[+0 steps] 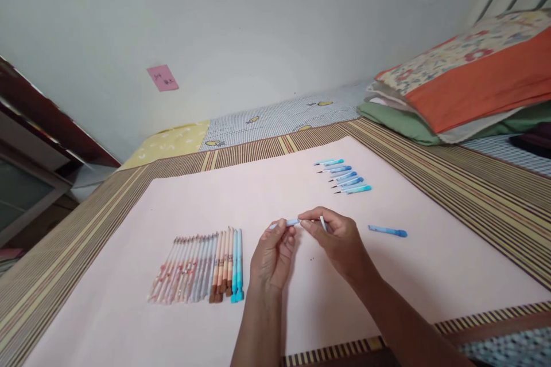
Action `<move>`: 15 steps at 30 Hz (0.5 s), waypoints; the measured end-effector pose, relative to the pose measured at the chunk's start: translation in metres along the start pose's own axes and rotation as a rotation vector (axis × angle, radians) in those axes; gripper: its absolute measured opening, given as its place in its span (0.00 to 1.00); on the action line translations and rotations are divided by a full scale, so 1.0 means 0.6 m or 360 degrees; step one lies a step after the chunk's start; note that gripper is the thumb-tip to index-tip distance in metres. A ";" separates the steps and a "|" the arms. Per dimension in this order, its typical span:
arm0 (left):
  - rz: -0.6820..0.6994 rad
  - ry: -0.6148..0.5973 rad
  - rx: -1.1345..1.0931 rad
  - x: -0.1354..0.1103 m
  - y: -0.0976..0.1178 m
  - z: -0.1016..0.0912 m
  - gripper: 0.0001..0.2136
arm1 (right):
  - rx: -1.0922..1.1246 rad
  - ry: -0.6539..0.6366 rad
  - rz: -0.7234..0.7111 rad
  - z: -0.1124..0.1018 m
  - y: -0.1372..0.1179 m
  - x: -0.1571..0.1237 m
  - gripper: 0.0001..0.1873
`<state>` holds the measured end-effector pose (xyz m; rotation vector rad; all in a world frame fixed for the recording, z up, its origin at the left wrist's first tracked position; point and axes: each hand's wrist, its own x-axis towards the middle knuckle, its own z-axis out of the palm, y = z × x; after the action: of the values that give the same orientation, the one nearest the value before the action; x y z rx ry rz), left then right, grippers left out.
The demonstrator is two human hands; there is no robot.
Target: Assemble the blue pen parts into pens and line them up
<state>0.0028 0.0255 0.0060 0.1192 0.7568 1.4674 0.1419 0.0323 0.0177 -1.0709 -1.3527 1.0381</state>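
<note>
Pink sheet (275, 198) underneath, pen row (196, 269) left of left grip (272, 249). That and right grip (338, 238) seem to pinch a blue pen (293, 222) between them, white stick (322, 222) tucked in right. Uneven tug could drop the pen.

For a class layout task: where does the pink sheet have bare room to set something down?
On the pink sheet, free: between the pen row and far edge; between the blue pen piece and right edge. Crowded: that row, the clustered pen parts, around the left hand and right hand.
</note>
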 end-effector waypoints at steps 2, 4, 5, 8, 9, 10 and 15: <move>-0.0028 0.0030 -0.0027 -0.001 0.000 0.002 0.06 | 0.0003 -0.0016 -0.0011 0.001 -0.004 -0.001 0.08; -0.0052 0.0005 -0.0024 -0.002 -0.001 0.001 0.06 | -0.0013 -0.0005 -0.0006 0.002 -0.006 -0.003 0.08; -0.0070 -0.0030 -0.0015 -0.002 -0.002 0.000 0.06 | -0.0025 0.0004 0.0000 0.002 -0.007 -0.003 0.08; -0.0156 -0.0151 -0.0034 -0.003 -0.007 -0.003 0.07 | -0.0030 0.0020 0.0023 0.001 -0.009 -0.005 0.10; -0.0188 -0.0165 -0.0065 -0.003 -0.010 -0.003 0.08 | -0.0008 0.0018 0.0028 0.000 -0.010 -0.005 0.11; -0.0222 -0.0155 -0.0103 -0.004 -0.012 -0.003 0.09 | 0.0029 0.0015 0.0037 0.000 -0.010 -0.005 0.12; -0.0385 -0.0027 -0.0248 -0.008 -0.022 0.002 0.13 | 0.0442 0.0034 0.0152 -0.007 -0.005 0.002 0.16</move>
<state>0.0148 0.0198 0.0022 -0.0763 0.6175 1.2873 0.1460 0.0330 0.0213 -0.9417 -1.1101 1.2410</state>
